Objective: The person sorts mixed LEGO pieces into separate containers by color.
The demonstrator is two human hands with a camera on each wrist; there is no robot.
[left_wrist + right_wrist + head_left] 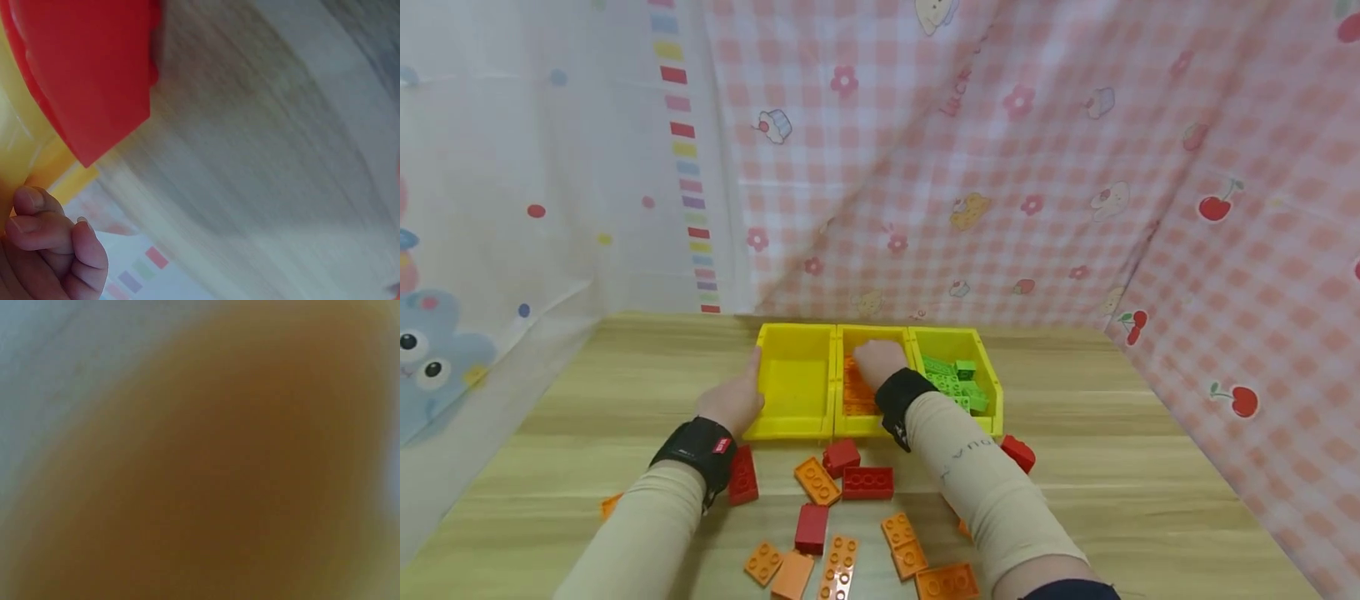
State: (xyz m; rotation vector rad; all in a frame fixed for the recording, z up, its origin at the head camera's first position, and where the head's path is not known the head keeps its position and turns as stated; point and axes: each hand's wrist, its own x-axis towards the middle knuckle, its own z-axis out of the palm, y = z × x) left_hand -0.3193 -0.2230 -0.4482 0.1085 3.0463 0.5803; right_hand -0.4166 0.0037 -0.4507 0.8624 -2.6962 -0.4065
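Three yellow bins stand joined side by side on the table. My left hand (733,402) holds the outer wall of the left yellow bin (797,392), its fingers (47,231) curled beside the yellow plastic in the left wrist view. My right hand (882,363) reaches down into the middle bin (874,333), over orange bricks (856,392). Its fingertips are hidden, and I cannot tell whether they hold a brick. Green bricks (951,385) lie in the right bin (995,404). The right wrist view is a brown-orange blur.
Before the bins lie loose red bricks, among them one flat on its side (867,483) and one by the left wrist (742,477). Several orange bricks (838,567) are scattered nearer me. A red brick (1018,452) sits beyond my right forearm. Patterned curtains (925,208) hang behind the table (1112,467).
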